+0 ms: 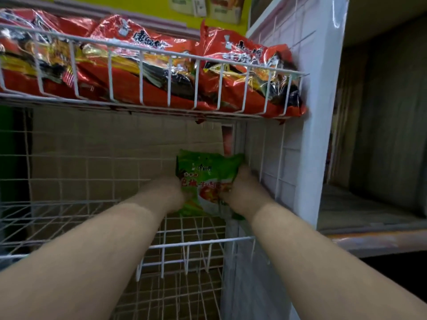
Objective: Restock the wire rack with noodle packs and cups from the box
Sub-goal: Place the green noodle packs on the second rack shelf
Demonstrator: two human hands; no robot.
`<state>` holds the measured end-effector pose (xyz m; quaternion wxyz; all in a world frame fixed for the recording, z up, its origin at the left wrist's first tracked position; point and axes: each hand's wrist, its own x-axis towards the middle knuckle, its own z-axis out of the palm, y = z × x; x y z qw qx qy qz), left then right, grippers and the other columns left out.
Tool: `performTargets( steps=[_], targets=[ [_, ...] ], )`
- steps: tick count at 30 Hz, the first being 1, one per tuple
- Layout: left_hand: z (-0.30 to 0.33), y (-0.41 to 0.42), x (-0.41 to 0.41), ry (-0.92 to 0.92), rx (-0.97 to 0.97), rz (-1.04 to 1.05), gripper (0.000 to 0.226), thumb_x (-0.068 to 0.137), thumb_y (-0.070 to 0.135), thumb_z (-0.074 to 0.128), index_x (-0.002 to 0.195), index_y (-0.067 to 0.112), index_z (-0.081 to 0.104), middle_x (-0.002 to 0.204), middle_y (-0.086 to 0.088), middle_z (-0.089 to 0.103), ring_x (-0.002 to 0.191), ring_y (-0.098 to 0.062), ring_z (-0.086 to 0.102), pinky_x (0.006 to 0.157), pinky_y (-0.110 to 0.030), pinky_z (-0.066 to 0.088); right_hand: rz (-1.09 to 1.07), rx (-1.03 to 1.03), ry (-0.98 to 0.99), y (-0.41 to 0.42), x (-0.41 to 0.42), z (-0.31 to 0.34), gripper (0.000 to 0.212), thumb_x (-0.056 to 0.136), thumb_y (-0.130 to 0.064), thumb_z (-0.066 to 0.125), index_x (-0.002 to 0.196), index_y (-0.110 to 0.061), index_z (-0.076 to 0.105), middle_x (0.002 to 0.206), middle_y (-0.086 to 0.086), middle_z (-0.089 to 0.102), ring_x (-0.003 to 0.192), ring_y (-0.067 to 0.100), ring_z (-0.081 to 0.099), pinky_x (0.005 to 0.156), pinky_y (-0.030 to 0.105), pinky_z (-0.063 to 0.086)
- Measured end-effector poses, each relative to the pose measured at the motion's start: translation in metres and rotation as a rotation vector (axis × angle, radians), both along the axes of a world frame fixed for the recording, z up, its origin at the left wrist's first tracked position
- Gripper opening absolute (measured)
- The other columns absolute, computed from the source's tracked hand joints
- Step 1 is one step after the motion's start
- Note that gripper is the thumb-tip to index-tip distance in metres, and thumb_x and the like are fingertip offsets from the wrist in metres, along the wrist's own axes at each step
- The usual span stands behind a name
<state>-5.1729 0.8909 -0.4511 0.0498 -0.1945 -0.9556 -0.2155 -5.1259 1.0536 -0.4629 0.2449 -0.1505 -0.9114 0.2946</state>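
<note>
White wire rack (147,54); glossy red-and-black foil noodle packs (143,72) with yellow streaks; green plastic noodle pack (208,172) with red lettering.

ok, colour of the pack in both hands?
Green noodle pack, red-orange print low on its face; head view.

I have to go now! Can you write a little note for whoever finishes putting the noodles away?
Left hand and right hand: each has a grip on one side of the green noodle pack.
Where: the pack is at the right end of the lower wire shelf, near its back.
Done: the upper wire shelf holds red noodle packs.
Left: let go of this pack, then fill the lower shelf. The box is out of view.
</note>
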Motion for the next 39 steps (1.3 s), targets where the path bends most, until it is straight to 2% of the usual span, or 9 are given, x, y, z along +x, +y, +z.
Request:
performTargets(
  steps=[2, 5, 8, 11, 15, 19, 22, 27, 39],
  targets=[
    [-0.001, -0.004, 0.001, 0.024, -0.045, 0.004, 0.046, 0.099, 0.05, 0.046, 0.13, 0.018, 0.058, 0.123, -0.009, 0.064, 0.104, -0.024, 0.06, 0.09, -0.032, 0.051, -0.063, 0.149, -0.035, -0.004, 0.01, 0.004, 0.052, 0.095, -0.022, 0.057, 0.141, -0.013, 0.033, 0.13, 0.012, 0.047, 0.114, 0.03, 0.056, 0.091, 0.034, 0.048],
    [-0.005, -0.004, 0.002, 0.016, -0.045, -0.008, 0.037, 0.1, 0.047, 0.045, 0.118, 0.02, 0.062, 0.109, -0.007, 0.066, 0.088, -0.019, 0.06, 0.077, -0.028, 0.051, -0.064, 0.416, -0.136, -0.016, 0.022, 0.01, 0.028, 0.098, -0.023, 0.054, 0.123, -0.011, 0.052, 0.121, 0.013, 0.054, 0.105, 0.028, 0.058, 0.08, 0.033, 0.047],
    [-0.006, -0.004, 0.004, -0.014, 0.008, -0.055, 0.023, 0.101, 0.037, 0.048, 0.096, 0.019, 0.061, 0.082, -0.003, 0.06, 0.068, -0.013, 0.055, 0.056, -0.023, 0.041, 0.1, 0.356, -0.253, -0.025, 0.023, 0.008, 0.021, 0.097, -0.035, 0.052, 0.105, -0.017, 0.058, 0.103, 0.006, 0.062, 0.091, 0.022, 0.06, 0.074, 0.029, 0.047],
    [-0.006, -0.004, 0.009, -0.008, -0.031, -0.133, 0.018, 0.101, 0.032, 0.049, 0.105, 0.02, 0.062, 0.09, -0.001, 0.06, 0.078, -0.013, 0.055, 0.063, -0.023, 0.039, 0.147, 0.186, -0.255, -0.026, 0.016, 0.002, 0.038, 0.093, -0.047, 0.055, 0.119, -0.02, 0.058, 0.106, 0.004, 0.065, 0.093, 0.019, 0.062, 0.085, 0.033, 0.053],
    [-0.006, -0.004, 0.013, 0.002, -0.057, -0.189, 0.008, 0.101, 0.032, 0.05, 0.101, 0.025, 0.055, 0.091, 0.002, 0.055, 0.082, -0.012, 0.051, 0.06, -0.021, 0.036, 0.104, 0.174, -0.284, -0.02, 0.015, 0.0, 0.066, 0.094, -0.04, 0.058, 0.151, -0.026, 0.027, 0.142, 0.009, 0.047, 0.123, 0.028, 0.052, 0.103, 0.039, 0.046],
    [-0.004, -0.003, 0.009, 0.1, 0.044, -0.163, 0.013, 0.1, 0.024, 0.05, 0.106, 0.017, 0.059, 0.084, 0.003, 0.055, 0.073, -0.008, 0.05, 0.053, -0.019, 0.034, 0.039, 0.293, -0.169, -0.014, 0.021, 0.007, 0.055, 0.092, -0.031, 0.059, 0.143, -0.022, 0.041, 0.148, 0.01, 0.028, 0.131, 0.032, 0.038, 0.111, 0.044, 0.038],
    [-0.003, -0.003, 0.005, 0.141, 0.13, -0.175, 0.004, 0.098, 0.024, 0.053, 0.1, 0.023, 0.05, 0.088, 0.005, 0.054, 0.073, -0.005, 0.049, 0.055, -0.02, 0.035, 0.066, 0.343, -0.185, -0.014, 0.018, 0.004, 0.049, 0.093, -0.029, 0.058, 0.14, -0.021, 0.047, 0.143, 0.01, 0.036, 0.126, 0.03, 0.044, 0.107, 0.042, 0.042],
    [-0.008, -0.004, 0.002, 0.099, 0.152, -0.219, 0.017, 0.093, 0.029, 0.06, 0.106, 0.029, 0.049, 0.1, 0.004, 0.057, 0.089, -0.013, 0.055, 0.061, -0.021, 0.04, 0.101, 0.352, -0.254, -0.014, 0.008, -0.002, 0.041, 0.095, -0.028, 0.057, 0.135, -0.021, 0.051, 0.132, 0.008, 0.053, 0.111, 0.026, 0.057, 0.096, 0.038, 0.051],
    [-0.005, -0.005, 0.01, 0.13, 0.163, -0.19, 0.041, 0.095, 0.029, 0.058, 0.134, 0.023, 0.047, 0.115, 0.001, 0.043, 0.094, -0.014, 0.046, 0.078, -0.023, 0.042, 0.09, 0.35, -0.275, -0.013, 0.009, -0.003, 0.064, 0.094, -0.026, 0.058, 0.152, -0.024, 0.03, 0.15, 0.009, 0.039, 0.127, 0.028, 0.049, 0.106, 0.041, 0.045]
  ],
)
